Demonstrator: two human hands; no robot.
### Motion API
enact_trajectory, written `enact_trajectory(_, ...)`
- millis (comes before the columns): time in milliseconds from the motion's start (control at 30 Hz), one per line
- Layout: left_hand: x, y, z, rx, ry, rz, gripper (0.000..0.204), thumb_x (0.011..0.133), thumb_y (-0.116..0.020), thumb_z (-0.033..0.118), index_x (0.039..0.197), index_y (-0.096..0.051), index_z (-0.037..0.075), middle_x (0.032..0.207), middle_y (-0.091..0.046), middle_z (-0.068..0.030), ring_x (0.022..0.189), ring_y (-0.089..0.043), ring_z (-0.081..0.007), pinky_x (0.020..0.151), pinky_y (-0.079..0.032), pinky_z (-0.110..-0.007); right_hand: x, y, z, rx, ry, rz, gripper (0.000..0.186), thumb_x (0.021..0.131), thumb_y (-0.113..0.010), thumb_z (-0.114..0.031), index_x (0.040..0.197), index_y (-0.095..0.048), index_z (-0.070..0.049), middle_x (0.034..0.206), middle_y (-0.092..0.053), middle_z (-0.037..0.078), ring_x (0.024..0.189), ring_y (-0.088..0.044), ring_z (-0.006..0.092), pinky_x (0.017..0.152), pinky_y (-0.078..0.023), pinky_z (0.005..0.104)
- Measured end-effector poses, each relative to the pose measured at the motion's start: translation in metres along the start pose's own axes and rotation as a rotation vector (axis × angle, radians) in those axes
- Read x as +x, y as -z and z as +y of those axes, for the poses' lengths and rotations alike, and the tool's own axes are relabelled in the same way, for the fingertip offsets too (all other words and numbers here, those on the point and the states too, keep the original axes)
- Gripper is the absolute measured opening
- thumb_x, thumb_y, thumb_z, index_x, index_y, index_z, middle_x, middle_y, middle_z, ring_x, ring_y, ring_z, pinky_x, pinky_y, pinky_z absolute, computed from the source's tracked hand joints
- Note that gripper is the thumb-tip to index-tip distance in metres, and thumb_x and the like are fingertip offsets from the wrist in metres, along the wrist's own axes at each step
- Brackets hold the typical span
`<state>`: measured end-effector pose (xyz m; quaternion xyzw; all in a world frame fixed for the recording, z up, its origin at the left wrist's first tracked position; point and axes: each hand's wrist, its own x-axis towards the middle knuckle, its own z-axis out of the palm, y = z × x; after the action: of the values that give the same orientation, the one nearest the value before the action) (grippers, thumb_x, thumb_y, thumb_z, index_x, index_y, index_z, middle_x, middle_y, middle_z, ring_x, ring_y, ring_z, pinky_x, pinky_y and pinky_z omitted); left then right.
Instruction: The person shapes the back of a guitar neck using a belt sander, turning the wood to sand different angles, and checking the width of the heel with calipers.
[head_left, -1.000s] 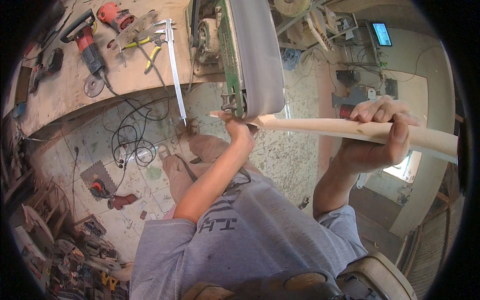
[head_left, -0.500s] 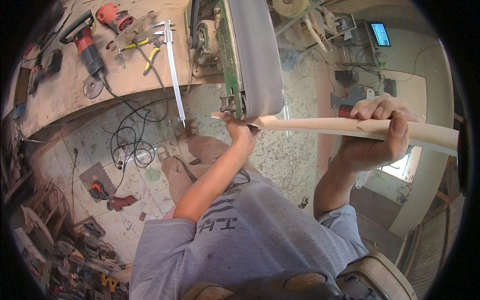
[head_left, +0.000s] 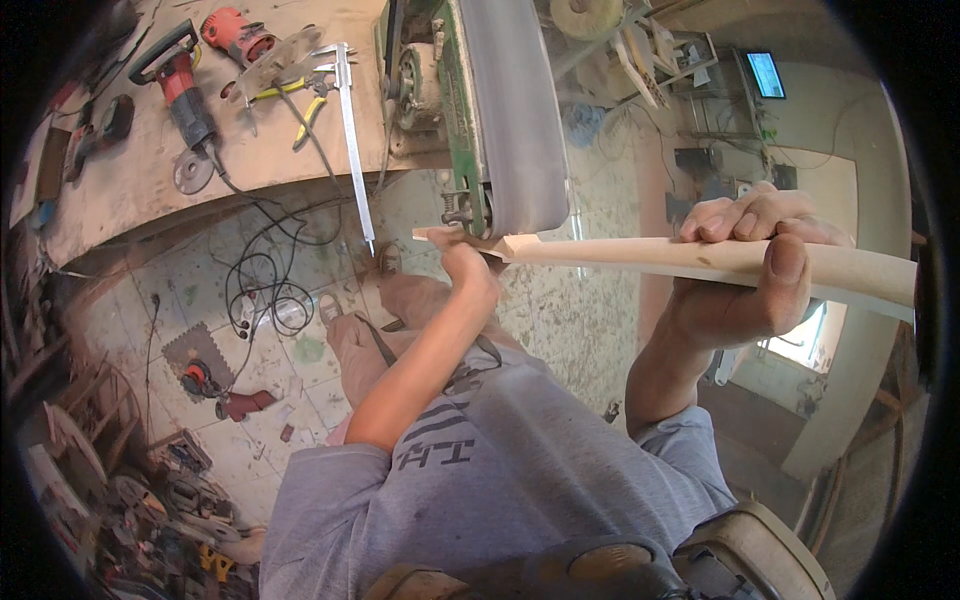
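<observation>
A long, pale shaped piece of wood [head_left: 610, 252] lies crosswise in front of me, just below the lower end of a belt sander [head_left: 515, 120]. Its stepped, narrower part meets the belt's lower end or lies right under it; I cannot tell which. My left hand [head_left: 468, 262] is closed round the narrow end, close to the sander's roller, its fingers partly hidden. Farther right, my right hand [head_left: 755, 255] grips the broad part, thumb on the near side and fingers over the far edge. The grey belt looks smeared, as if running.
A wooden workbench [head_left: 290, 180] at the far left carries a caliper [head_left: 352, 150], yellow-handled pliers [head_left: 310, 122], a red-black grinder [head_left: 185, 100] and a red power tool [head_left: 238, 38]. Black cable [head_left: 262, 285] coils on the tiled floor. Piled tools and scraps [head_left: 170, 500] lie lower left.
The piece of wood has shifted slightly left along the belt's lower end, and both my hands have moved left with it. My grip stays the same.
</observation>
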<state>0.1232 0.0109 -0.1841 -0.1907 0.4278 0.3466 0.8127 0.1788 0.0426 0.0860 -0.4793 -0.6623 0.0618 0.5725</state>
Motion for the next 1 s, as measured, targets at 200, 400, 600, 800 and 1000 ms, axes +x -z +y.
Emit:
enact_trajectory(200,0.004,-0.008,-0.008,0.007,0.015,0.004,0.072,0.101,-0.010,0.063,0.142,-0.037,0.010,0.143,-0.043,-0.0120,0.129,-0.046,-0.0331,0.104,-0.042,-0.059,-0.003,-0.001,0.001,0.028,-0.085,0.123,0.015,0.091,-0.056,-0.009,0.093,-0.041,-0.005,0.073,-0.053,0.009,0.052,-0.059,0.0139,0.041,-0.055,0.0260)
enact_trajectory(400,-0.002,-0.004,-0.005,-0.005,0.002,-0.004,0.072,0.102,-0.015,0.063,0.144,-0.035,0.008,0.143,-0.041,-0.0139,0.132,-0.045,-0.0339,0.106,-0.042,-0.058,-0.007,0.000,-0.007,-0.035,-0.202,0.197,0.017,0.087,-0.057,-0.018,0.090,-0.045,-0.005,0.070,-0.048,0.009,0.050,-0.052,0.0150,0.040,-0.053,0.0303)
enact_trajectory(600,-0.039,0.067,0.027,-0.024,0.023,-0.228,0.053,0.104,-0.041,0.044,0.134,-0.042,0.001,0.136,-0.049,-0.0170,0.130,-0.047,-0.0324,0.109,-0.043,-0.049,-0.071,0.088,-0.011,0.704,-0.218,0.012,0.038,0.088,-0.057,-0.020,0.118,-0.049,0.002,0.088,-0.049,0.018,0.082,-0.059,0.0299,0.069,-0.057,0.0445)
enact_trajectory(800,-0.092,0.115,0.075,0.041,-0.197,-0.450,0.051,0.096,-0.060,0.025,0.139,-0.044,0.003,0.141,-0.050,-0.0133,0.132,-0.048,-0.0288,0.113,-0.038,-0.045,-0.159,0.099,-0.020,0.828,-0.547,0.678,0.056,0.078,-0.067,-0.036,0.113,-0.050,0.004,0.090,-0.046,0.013,0.089,-0.051,0.0290,0.099,-0.041,0.0469)
enact_trajectory(1000,-0.120,0.124,0.106,0.067,-0.245,-0.709,0.055,0.092,-0.064,0.015,0.142,-0.043,0.006,0.144,-0.049,-0.0117,0.136,-0.044,-0.0305,0.114,-0.036,-0.051,-0.240,0.101,-0.008,0.957,-0.700,1.136,0.056,0.085,-0.061,-0.043,0.111,-0.050,0.006,0.096,-0.053,0.016,0.096,-0.054,0.0325,0.112,-0.033,0.0525)
